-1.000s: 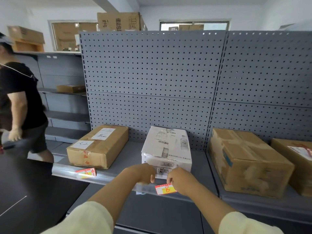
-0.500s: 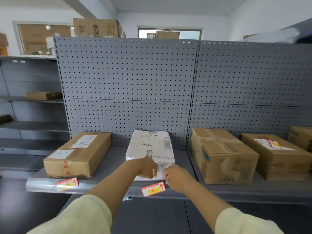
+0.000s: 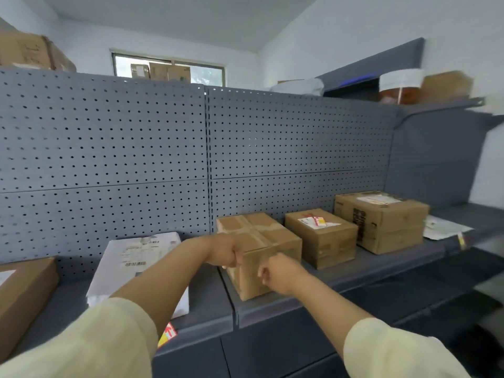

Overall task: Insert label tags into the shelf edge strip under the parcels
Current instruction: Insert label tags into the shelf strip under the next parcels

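Observation:
My left hand (image 3: 225,252) and my right hand (image 3: 275,271) are held close together, fingers curled, in front of a taped brown parcel (image 3: 261,241) on the grey shelf. I see nothing in either hand. A red and yellow label tag (image 3: 168,334) sits in the shelf edge strip (image 3: 207,327) under the white parcel (image 3: 136,263), partly hidden by my left sleeve. Both hands are up and to the right of that tag. Another red and yellow tag (image 3: 317,221) lies on top of a second brown parcel (image 3: 321,241).
A third brown parcel (image 3: 381,222) and loose papers (image 3: 441,227) lie further right on the shelf. One more brown parcel (image 3: 21,290) is at the far left. A grey pegboard wall (image 3: 136,148) backs the shelf. Boxes sit on the top shelf (image 3: 436,102).
My view has swung to the right. Both hands have left the tag under the white parcel and moved right and up, in front of the taped brown parcel.

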